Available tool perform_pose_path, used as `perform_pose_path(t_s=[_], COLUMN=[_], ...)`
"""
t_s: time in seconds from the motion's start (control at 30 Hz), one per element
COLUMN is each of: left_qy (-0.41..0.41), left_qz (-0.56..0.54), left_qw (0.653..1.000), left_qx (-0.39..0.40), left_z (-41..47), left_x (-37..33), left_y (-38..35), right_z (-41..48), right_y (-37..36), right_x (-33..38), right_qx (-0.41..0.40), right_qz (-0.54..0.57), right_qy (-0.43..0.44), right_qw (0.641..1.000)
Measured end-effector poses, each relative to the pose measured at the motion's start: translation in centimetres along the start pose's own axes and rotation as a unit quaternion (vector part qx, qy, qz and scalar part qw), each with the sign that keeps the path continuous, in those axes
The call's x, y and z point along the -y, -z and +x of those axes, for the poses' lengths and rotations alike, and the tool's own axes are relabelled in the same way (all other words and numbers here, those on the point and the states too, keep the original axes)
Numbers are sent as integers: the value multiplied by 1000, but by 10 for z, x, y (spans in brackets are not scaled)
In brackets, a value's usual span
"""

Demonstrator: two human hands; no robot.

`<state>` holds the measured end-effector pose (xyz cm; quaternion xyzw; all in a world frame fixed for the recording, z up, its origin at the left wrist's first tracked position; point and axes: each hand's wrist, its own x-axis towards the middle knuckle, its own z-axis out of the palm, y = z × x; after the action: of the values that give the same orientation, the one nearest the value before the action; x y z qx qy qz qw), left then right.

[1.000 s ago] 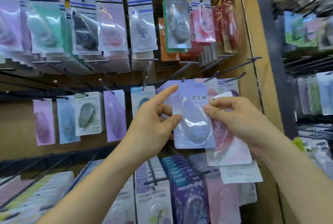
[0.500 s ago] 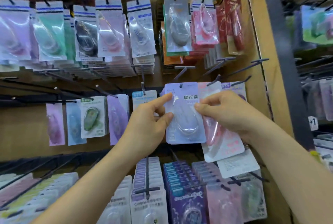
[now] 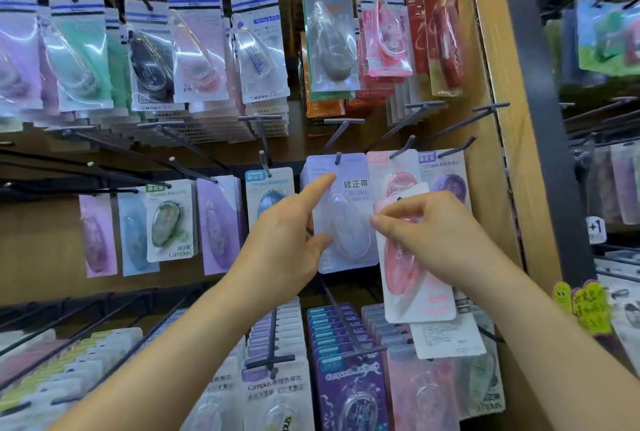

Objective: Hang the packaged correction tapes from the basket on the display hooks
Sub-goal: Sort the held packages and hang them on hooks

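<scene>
Hands number two, both raised to the middle row of the display. The left hand (image 3: 287,240) lays one straight forefinger (image 3: 318,188) and its thumb on the front of the lavender pack (image 3: 349,222) of correction tape, which hangs on one hook (image 3: 337,157). The right hand (image 3: 429,233) pinches the top of one pink pack (image 3: 405,278), off the hooks, just right of the lavender one. A second, white-backed pack (image 3: 446,337) shows beneath it; whether it is held I cannot tell. Two hanging packs, hung pink pack (image 3: 394,167) and purple pack (image 3: 446,177), sit behind.
</scene>
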<state>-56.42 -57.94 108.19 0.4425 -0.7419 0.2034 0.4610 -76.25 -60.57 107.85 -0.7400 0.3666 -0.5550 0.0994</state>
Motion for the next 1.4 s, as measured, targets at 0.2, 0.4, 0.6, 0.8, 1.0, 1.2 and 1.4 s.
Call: perform_pose_path(t_s=[0.2,0.4,0.6,0.8,1.0,1.2,1.4], left_qy=[-13,6,22,2,120,150,81], left_qz=[-22,16,7,-3,-347,-450,-397], left_qw=[999,1000,1000,995,929,881,912], left_qx=[33,17,10,-100,48,-2,-64], left_z=[0,3,0,-29,-46,-44,-36], left_x=[6,6,-2,-44,-85,-81,-82], left_y=[2,8,3,15,-7,-4,-8], right_z=[4,-3,-17,-37,-50,-58,-57], right_y=[-6,-6,11,10,-3,5,1], right_x=[-6,-15,-19,-9,10,7,-6], right_qx=[19,28,-53,-134,-120,-60,-101], right_qz=[1,140,299,323,385,431,370], right_qy=[-4,-26,-51,39,86,98,86], right_qw=[1000,989,951,936,911,895,920])
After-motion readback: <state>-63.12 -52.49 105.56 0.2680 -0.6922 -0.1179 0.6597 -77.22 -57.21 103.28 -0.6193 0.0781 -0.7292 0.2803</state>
